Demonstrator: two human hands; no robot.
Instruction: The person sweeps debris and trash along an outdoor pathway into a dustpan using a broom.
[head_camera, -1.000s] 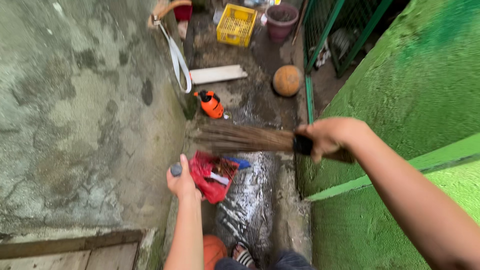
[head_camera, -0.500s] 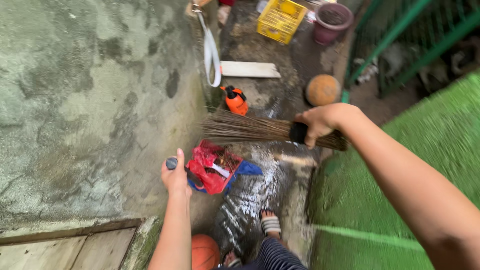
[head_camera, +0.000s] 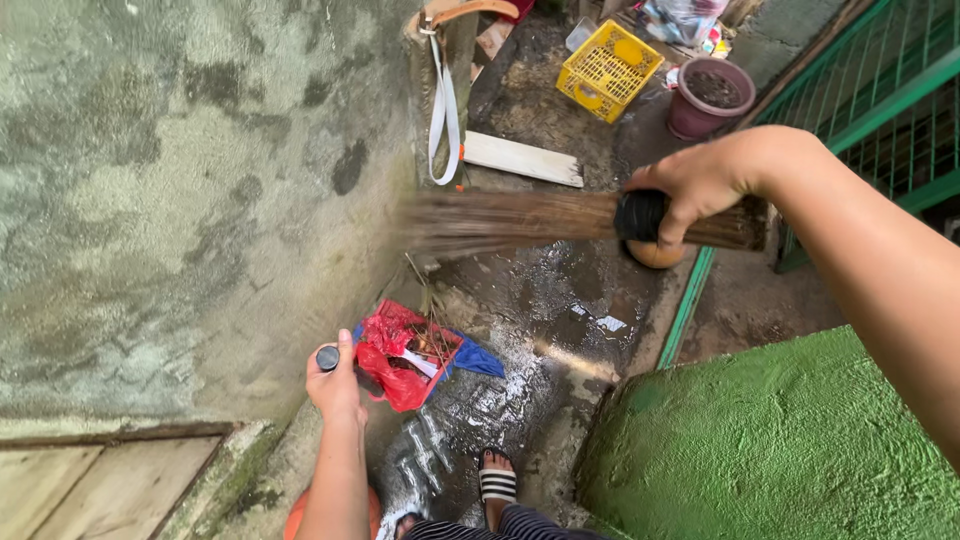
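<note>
Your right hand is wrapped tight round the black-bound neck of a brown stick broom, held level above the wet concrete ground, bristles blurred and pointing at the stained grey wall. Your left hand grips the dark handle of a red plastic dustpan, low beside the wall, litter inside it. A yellow plastic crate and a maroon pot sit well beyond.
</note>
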